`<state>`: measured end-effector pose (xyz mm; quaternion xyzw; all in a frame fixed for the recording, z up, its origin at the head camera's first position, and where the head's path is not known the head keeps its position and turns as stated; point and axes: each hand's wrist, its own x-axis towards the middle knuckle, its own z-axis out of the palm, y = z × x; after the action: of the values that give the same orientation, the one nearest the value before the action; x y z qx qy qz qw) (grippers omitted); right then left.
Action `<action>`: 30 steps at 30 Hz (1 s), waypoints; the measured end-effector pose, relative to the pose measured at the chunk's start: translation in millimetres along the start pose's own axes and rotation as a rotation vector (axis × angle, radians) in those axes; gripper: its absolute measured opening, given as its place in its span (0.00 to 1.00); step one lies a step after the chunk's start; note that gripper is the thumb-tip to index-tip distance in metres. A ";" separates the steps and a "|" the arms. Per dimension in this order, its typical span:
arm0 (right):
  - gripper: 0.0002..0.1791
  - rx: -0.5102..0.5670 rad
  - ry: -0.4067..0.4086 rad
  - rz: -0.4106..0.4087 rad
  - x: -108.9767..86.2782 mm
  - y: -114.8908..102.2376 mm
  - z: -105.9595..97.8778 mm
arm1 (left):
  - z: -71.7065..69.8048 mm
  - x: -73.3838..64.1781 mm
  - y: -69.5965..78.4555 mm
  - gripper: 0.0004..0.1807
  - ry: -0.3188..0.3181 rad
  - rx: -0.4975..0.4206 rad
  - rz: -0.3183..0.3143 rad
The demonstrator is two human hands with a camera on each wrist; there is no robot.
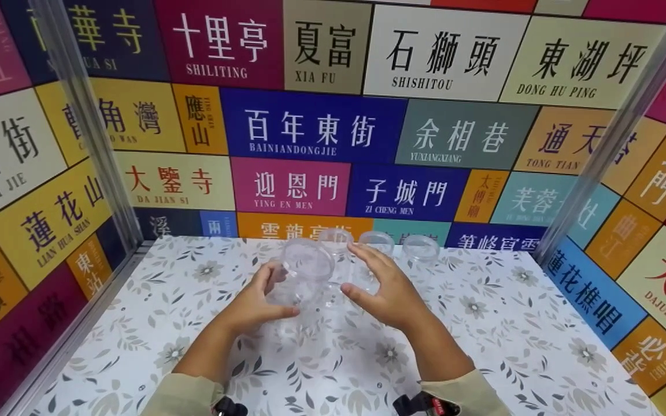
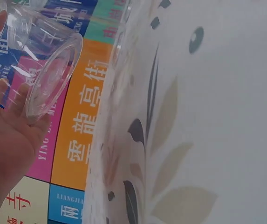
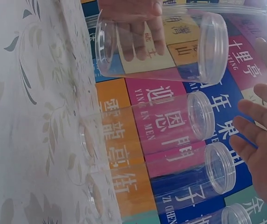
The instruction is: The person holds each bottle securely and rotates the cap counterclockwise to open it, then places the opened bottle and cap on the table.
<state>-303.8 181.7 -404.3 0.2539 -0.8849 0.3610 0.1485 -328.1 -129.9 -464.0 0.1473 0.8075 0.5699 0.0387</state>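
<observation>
My left hand [image 1: 261, 300] holds a clear, round plastic jar [image 1: 308, 268] by its side, slightly tilted over the table. The left wrist view catches the palm of that left hand [image 2: 10, 144], with fingers behind the jar's clear wall [image 2: 54, 60]. From the right wrist, the held jar [image 3: 170, 56] lies between the left thumb and fingers. Beside it, my right hand [image 1: 388, 292] has its fingers spread and holds nothing; the same right hand [image 3: 263, 140] appears apart from the jars.
Three similar clear jars [image 1: 336, 240] [image 1: 376, 245] [image 1: 421, 248] stand in a row at the table's back. A floral sheet covers the table [image 1: 194, 335]. Colourful sign-patterned walls [image 1: 310, 127] enclose it, with clear corner posts [image 1: 87, 115] at left and right.
</observation>
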 end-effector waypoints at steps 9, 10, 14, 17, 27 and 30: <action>0.42 0.050 -0.022 -0.003 2.9 -3.5 4.2 | 8.8 -2.8 10.5 0.59 0.015 0.031 0.038; 0.42 0.055 -0.026 0.002 3.1 -4.2 4.6 | 9.5 -3.3 11.9 0.59 0.013 0.038 0.043; 0.42 0.069 -0.037 0.023 4.1 -7.1 5.1 | 11.2 -3.1 16.4 0.60 0.003 0.070 0.083; 0.43 0.074 -0.037 0.033 5.6 -8.8 4.8 | 13.0 -0.6 20.1 0.59 0.001 0.067 0.103; 0.42 0.083 -0.007 0.058 14.6 -12.6 3.7 | 24.1 6.8 30.3 0.57 -0.009 0.127 0.150; 0.41 0.074 0.006 0.060 16.9 -12.6 4.2 | 27.1 8.4 30.4 0.56 -0.014 0.138 0.182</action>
<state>-311.1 165.2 -392.6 0.2316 -0.8778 0.3984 0.1308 -324.0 -93.5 -444.2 0.2264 0.8278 0.5130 -0.0180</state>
